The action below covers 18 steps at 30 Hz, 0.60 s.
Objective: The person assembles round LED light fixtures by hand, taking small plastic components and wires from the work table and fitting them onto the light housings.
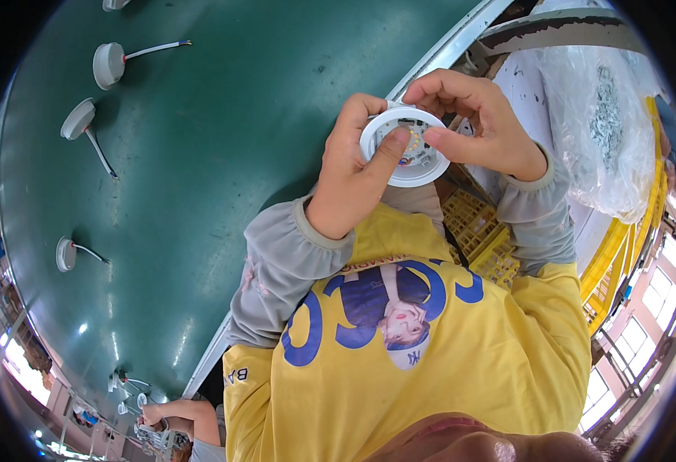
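A round white LED downlight (415, 176) is up in front of my chest, beside the edge of the green work surface. Its open side faces up and shows a circuit board with a ring of small yellow LEDs. My left hand (353, 168) is closed around its left side, the thumb pressing onto the board. On the opposite side my right hand (494, 127) has its thumb at the rim and its bent fingers at the far edge. The downlight's underside and some fingertips are hidden.
More white lamps with short cables, such as this upper one (109, 66) and this lower one (65, 254), lie along the green surface (222, 115). At right are a clear plastic bag (603, 131) and yellow crates (472, 219). Another person's arm (188, 410) reaches in at lower left.
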Motion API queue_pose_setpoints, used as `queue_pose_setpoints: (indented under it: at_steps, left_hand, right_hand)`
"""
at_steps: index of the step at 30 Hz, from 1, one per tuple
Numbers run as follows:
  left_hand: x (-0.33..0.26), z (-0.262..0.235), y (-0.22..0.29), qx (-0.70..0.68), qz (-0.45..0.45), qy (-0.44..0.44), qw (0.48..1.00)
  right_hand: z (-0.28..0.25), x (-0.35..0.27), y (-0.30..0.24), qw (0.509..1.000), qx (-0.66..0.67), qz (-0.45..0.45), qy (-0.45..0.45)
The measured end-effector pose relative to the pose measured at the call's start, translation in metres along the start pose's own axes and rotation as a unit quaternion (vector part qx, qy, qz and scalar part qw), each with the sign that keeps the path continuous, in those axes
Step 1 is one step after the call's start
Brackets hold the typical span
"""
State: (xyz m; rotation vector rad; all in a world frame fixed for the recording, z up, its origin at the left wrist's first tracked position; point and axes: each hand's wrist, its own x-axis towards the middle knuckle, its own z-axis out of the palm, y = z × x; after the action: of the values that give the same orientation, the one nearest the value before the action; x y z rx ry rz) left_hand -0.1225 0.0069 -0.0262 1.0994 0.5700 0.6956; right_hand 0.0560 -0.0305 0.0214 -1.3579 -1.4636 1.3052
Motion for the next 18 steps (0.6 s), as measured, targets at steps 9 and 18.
queue_pose_setpoints:
  at_steps: [9, 18]
  left_hand:
    - [-0.0011, -0.0035, 0.0008, 0.015, -0.01, -0.006, 1.0]
    - [-0.0014, -0.0068, 0.0041, 0.013, -0.005, -0.015, 1.0]
  right_hand:
    - [0.0035, 0.0016, 0.0009, 0.999, -0.018, -0.027, 0.02]
    - [0.0007, 0.004, -0.0016, 0.999, -0.026, 0.003, -0.031]
